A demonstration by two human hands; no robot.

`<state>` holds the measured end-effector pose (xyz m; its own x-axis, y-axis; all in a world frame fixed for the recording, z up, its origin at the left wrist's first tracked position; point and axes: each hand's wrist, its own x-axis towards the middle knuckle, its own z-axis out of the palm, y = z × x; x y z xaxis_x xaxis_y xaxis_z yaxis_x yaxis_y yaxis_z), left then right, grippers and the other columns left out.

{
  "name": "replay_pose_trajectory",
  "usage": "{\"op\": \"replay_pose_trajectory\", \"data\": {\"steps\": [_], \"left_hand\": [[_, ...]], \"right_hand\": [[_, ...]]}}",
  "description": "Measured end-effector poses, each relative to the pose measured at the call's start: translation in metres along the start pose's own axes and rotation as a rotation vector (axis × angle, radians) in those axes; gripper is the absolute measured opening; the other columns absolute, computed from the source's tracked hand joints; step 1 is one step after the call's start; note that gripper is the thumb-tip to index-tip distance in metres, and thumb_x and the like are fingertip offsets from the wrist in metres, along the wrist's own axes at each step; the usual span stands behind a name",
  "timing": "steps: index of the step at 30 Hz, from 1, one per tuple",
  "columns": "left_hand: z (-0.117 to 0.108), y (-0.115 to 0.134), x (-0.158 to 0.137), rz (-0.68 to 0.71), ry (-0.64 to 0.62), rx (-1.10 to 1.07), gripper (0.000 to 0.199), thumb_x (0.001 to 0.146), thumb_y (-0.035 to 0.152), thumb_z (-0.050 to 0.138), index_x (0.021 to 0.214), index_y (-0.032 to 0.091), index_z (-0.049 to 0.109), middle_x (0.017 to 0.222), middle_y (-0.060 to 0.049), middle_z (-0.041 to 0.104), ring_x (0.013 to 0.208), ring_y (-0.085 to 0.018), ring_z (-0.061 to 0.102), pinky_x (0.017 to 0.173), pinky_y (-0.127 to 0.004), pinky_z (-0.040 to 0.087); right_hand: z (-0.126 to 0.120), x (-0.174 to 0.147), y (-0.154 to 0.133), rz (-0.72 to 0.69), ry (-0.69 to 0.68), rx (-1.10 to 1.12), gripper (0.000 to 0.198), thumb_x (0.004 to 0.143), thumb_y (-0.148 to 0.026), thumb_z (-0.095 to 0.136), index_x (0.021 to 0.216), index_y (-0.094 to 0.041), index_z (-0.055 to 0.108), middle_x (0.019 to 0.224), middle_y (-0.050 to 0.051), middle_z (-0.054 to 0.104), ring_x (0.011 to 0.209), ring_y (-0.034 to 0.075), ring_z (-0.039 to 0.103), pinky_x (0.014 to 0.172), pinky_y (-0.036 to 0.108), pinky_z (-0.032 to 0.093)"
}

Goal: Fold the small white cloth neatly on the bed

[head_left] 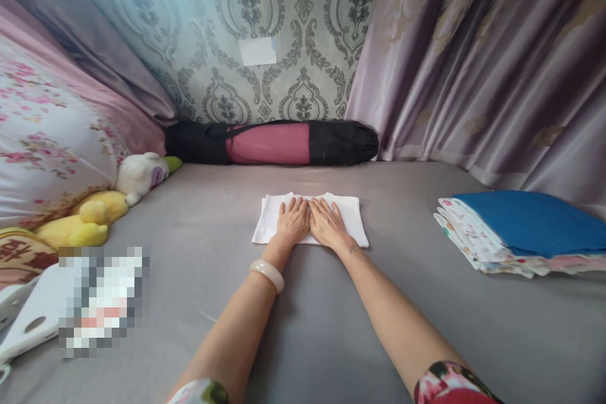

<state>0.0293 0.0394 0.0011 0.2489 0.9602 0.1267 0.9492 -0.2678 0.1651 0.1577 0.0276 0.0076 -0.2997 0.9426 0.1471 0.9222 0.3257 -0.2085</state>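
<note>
Both hands lie flat, side by side, on a folded white cloth [310, 218] that sits on the grey bed [331, 328], near the middle and towards the far end. The left hand [293, 221] presses palm down on the cloth's left half, its fingers [290, 205] stretched out straight and only slightly spread, gripping nothing. A pale bangle [267, 274] circles the left wrist. The right hand [327, 224] rests palm down just beside it, the two hands touching along their inner edges; its fingers [329, 205] are likewise extended and flat against the fabric, holding nothing. The cloth's corners show beyond the hands on both sides.

Well apart to the right, near the bed's edge, lies a stack of folded fabrics [478, 237] with a blue piece [534, 221] on top. At the far end, against the patterned wall, a long black and pink bag [272, 142] lies on its side. To the left, a yellow soft toy [85, 218] and a white soft toy [142, 173] rest against a floral pillow [47, 132]. Mauve curtains [483, 57] hang at the right
</note>
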Motion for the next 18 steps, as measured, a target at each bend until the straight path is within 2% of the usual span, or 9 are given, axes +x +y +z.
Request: {"op": "replay_pose_trajectory", "data": {"steps": [6, 11, 15, 18], "left_hand": [[0.0, -0.003, -0.001, -0.042, 0.045, 0.021, 0.048, 0.101, 0.036, 0.028, 0.144, 0.022, 0.044, 0.152, -0.007, 0.041, 0.143, -0.028, 0.032, 0.117, -0.053, 0.026], [-0.001, -0.015, -0.006, -0.144, 0.06, 0.036, 0.05, 0.101, 0.042, 0.027, 0.143, 0.022, 0.044, 0.152, -0.009, 0.041, 0.142, -0.03, 0.032, 0.116, -0.053, 0.028], [-0.001, -0.025, -0.008, -0.227, 0.065, 0.051, 0.054, 0.1, 0.044, 0.026, 0.143, 0.015, 0.045, 0.152, -0.014, 0.041, 0.142, -0.029, 0.033, 0.117, -0.048, 0.027], [-0.004, -0.03, -0.01, -0.284, 0.091, 0.06, 0.056, 0.1, 0.044, 0.025, 0.141, 0.011, 0.046, 0.151, -0.017, 0.04, 0.142, -0.03, 0.033, 0.117, -0.052, 0.026]], "right_hand": [[0.002, -0.002, 0.0, 0.039, 0.051, -0.022, 0.049, 0.1, -0.026, 0.031, 0.147, -0.017, 0.043, 0.153, 0.006, 0.038, 0.143, 0.024, 0.026, 0.118, 0.047, 0.015], [0.004, -0.003, 0.004, 0.225, 0.076, -0.06, 0.053, 0.101, -0.029, 0.032, 0.149, -0.008, 0.037, 0.156, 0.013, 0.03, 0.144, 0.026, 0.022, 0.117, 0.045, 0.017], [0.005, -0.005, 0.012, 0.352, 0.065, -0.093, 0.058, 0.101, -0.033, 0.032, 0.149, -0.001, 0.033, 0.157, 0.017, 0.027, 0.144, 0.028, 0.021, 0.117, 0.043, 0.015], [0.003, -0.007, 0.016, 0.427, 0.047, -0.103, 0.061, 0.102, -0.037, 0.029, 0.149, 0.002, 0.032, 0.157, 0.018, 0.026, 0.145, 0.029, 0.019, 0.118, 0.045, 0.013]]}}
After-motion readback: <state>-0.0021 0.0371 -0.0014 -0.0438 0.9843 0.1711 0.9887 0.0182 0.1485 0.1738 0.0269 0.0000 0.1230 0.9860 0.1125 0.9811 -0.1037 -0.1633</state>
